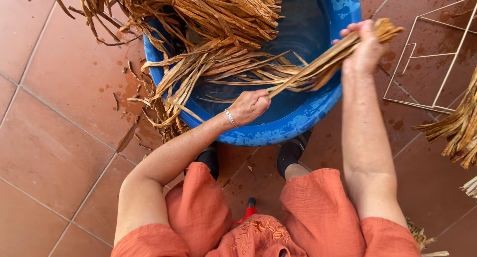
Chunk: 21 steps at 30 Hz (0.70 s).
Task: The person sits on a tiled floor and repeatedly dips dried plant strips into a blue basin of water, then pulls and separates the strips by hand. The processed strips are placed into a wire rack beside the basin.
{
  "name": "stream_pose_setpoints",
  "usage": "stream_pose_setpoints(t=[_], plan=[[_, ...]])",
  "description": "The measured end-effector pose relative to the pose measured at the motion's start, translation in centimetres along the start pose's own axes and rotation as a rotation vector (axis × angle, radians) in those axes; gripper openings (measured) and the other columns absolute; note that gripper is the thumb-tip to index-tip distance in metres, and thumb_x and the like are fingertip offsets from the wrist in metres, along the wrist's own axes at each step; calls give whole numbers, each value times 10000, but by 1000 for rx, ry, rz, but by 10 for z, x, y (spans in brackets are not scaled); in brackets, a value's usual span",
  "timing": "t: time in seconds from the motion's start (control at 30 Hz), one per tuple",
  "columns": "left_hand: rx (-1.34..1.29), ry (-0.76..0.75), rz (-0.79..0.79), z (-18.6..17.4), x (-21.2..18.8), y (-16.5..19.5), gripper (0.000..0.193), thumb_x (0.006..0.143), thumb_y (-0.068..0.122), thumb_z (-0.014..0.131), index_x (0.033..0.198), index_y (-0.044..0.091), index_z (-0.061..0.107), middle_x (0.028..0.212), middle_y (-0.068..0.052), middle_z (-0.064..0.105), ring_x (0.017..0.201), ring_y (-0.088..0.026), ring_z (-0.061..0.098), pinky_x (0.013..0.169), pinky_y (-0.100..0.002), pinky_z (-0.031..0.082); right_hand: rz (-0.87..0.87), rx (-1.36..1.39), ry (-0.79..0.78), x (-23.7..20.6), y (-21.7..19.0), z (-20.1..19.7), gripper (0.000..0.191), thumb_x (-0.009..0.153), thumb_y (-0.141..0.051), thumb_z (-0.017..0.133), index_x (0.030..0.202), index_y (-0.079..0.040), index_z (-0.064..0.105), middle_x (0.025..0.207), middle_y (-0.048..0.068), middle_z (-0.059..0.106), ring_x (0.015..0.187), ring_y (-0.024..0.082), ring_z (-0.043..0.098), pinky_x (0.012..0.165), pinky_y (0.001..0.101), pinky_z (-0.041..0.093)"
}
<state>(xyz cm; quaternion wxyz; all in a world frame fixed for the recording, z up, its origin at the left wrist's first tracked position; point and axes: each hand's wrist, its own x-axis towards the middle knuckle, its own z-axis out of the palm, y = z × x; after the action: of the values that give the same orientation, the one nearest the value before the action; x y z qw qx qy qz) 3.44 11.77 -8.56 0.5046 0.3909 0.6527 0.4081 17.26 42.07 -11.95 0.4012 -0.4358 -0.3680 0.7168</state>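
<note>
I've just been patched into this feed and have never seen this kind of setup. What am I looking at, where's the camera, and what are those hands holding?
There is no machine here: a person works with bare hands, and the single camera sits on their head, looking down past their orange clothes. On the reddish tiled floor stands a blue tub with water in it, heaped with dried plant strips. The left hand and right hand each grip one end of a small bundle of strips over the tub. A wire frame lies on the floor to the right, with more dried strips beside it.
</note>
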Motion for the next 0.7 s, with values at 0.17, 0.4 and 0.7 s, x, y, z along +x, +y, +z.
stream_pose_setpoints(t=[0.17, 0.4, 0.7], plan=[[127, 22, 88, -11, -25, -3, 260, 989, 236, 469, 906, 45, 626, 708, -119, 645, 649, -307, 638, 647, -428, 516, -75, -41, 166, 32, -23, -39, 160, 1010, -197, 594, 920, -72, 639, 826, 85, 716, 752, 228, 761, 689, 506, 705], [312, 42, 125, -24, -57, -38, 227, 1006, 240, 480, 963, 59, 610, 823, -168, 665, 787, -381, 653, 735, -482, 516, -36, 67, 278, 61, -44, -88, 184, 1004, -210, 578, 894, -79, 644, 804, 56, 715, 759, 207, 733, 753, 520, 688], [931, 30, -190, -53, -29, -135, 208, 961, 179, 514, 1037, 103, 692, 983, -154, 729, 955, -354, 694, 836, -493, 548, -419, -151, 160, 36, -39, -62, 249, 1117, -247, 628, 951, -68, 677, 739, 38, 639, 602, 153, 646, 560, 360, 608]])
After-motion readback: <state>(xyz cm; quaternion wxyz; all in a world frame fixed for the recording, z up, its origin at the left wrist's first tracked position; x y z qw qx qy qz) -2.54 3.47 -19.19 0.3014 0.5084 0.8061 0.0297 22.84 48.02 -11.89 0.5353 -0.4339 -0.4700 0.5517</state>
